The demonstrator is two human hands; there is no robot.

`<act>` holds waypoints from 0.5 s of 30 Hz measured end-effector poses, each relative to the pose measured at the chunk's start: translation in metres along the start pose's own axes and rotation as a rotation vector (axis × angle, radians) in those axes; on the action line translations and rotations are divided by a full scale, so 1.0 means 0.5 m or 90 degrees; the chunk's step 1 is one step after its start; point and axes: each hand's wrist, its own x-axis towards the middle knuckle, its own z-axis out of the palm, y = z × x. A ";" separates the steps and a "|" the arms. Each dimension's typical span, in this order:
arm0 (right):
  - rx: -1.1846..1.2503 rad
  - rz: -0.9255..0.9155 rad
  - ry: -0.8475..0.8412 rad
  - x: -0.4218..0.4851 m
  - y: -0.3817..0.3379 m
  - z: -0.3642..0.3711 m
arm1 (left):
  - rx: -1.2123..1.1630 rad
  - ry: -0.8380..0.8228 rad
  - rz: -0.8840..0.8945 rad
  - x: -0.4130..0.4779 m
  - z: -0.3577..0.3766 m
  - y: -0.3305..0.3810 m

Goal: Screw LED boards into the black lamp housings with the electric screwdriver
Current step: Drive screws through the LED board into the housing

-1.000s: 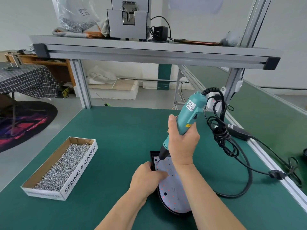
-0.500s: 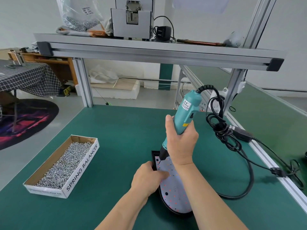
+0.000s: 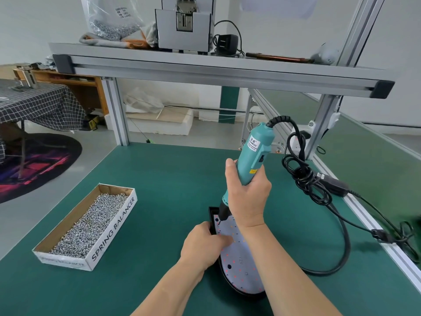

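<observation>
Squarely ahead, grips the teal electric screwdriver [image 3: 255, 153] in the right hand [image 3: 248, 197], fingers [image 3: 262, 179] curled tight round its lower body, thumb up along the left side. Holds the tool nearly upright, top leaning a little to the right, dark bit down on the far left corner of the LED board [image 3: 239, 263]. Steadies the work with the left hand [image 3: 202, 245]: fingers [image 3: 224, 241] bent and close together, clasping the left rim of the black lamp housing [image 3: 211, 213], tips pressing on the pale board. Has the board seated inside the housing, and the housing flat on the green table [image 3: 159, 179], between the two forearms. Shows, to the left and well apart, an open cardboard box [image 3: 114, 226] marked SPRING BALANCER, heaped with small silver screws [image 3: 91, 222]. Trails a black cable [image 3: 303, 176] from the screwdriver's top into a tangled coil on the right. Carries, on the aluminium shelf [image 3: 205, 65] above, a grey metal unit [image 3: 182, 28] and a black adapter [image 3: 226, 43].
</observation>
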 end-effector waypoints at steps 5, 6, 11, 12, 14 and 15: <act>0.008 0.056 -0.006 -0.003 0.005 0.007 | -0.004 0.017 -0.002 0.005 0.004 -0.001; 0.009 0.065 -0.012 -0.006 0.005 0.010 | -0.002 0.024 -0.004 0.005 0.005 -0.002; 0.009 0.092 -0.012 -0.016 0.001 0.005 | -0.014 0.017 -0.001 -0.002 0.005 -0.002; 0.009 0.103 -0.011 -0.017 0.000 0.003 | -0.013 0.014 -0.001 -0.003 0.004 -0.002; 0.015 0.119 -0.013 -0.017 -0.005 -0.003 | -0.007 0.010 0.002 -0.001 0.001 -0.003; 0.018 0.122 -0.015 -0.017 -0.009 -0.008 | -0.003 0.008 0.003 0.001 0.001 -0.003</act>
